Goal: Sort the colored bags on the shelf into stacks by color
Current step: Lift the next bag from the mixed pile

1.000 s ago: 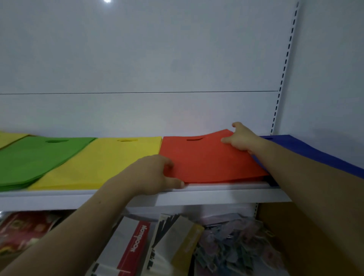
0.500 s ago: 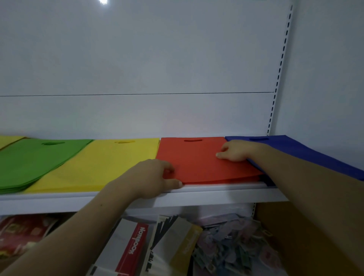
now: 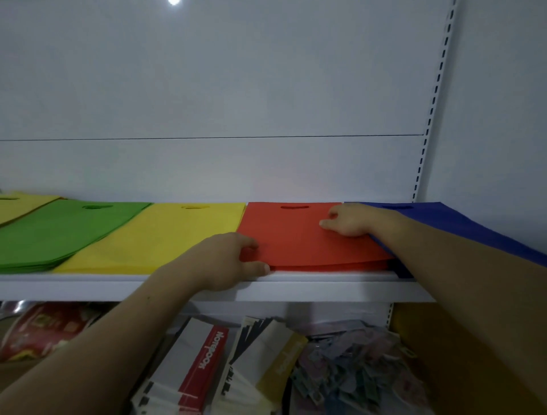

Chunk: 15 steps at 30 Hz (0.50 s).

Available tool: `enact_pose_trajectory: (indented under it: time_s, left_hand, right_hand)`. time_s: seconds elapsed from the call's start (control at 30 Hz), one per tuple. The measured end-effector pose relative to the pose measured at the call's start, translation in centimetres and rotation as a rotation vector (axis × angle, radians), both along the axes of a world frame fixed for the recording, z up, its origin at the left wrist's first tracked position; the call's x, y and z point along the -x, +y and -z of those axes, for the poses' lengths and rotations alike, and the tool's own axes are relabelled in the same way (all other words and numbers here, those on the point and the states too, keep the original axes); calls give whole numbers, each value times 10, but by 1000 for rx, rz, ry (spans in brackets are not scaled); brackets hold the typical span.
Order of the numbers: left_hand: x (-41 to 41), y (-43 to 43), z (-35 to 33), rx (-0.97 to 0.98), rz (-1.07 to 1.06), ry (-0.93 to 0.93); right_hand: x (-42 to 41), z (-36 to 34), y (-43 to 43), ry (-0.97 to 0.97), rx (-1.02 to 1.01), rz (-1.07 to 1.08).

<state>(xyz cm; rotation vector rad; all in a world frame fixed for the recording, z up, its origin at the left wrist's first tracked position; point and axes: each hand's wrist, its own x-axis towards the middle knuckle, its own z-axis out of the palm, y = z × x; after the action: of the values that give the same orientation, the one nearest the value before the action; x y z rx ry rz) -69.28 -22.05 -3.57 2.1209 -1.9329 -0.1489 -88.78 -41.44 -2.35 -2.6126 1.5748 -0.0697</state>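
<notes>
Red stack (image 3: pixel 302 240) sits on shelf (image 3: pixel 177 284) between yellow stack (image 3: pixel 165 234) and blue stack (image 3: pixel 461 225); left hand (image 3: pixel 225 260) pinches its front-left corner; right hand (image 3: pixel 347 220) rests curled on top, grip unclear; square edges flush, don't drag blue along.

A white back panel (image 3: pixel 236 89) fills the upper view, with a small light glare (image 3: pixel 173 1) at twelve o'clock. A slotted metal upright (image 3: pixel 429 118) runs down at two o'clock. Low down lie red packaging (image 3: pixel 44 328) at eight o'clock, a red-banded notebook (image 3: pixel 208 355) at six and a heap of small colourful pieces (image 3: pixel 355 367) at five.
</notes>
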Motion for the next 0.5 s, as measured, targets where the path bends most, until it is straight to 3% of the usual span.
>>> enact_pose_trajectory:
  time_s: [0.27,0.5]
  left_hand:
    - [-34,24,-9,101,-73,25]
    - [-117,82,-15,180,-146,60]
  right_hand:
    - [-55,-13,36,-131,96,-112]
    - [-147,-22,87,-209,115,-192]
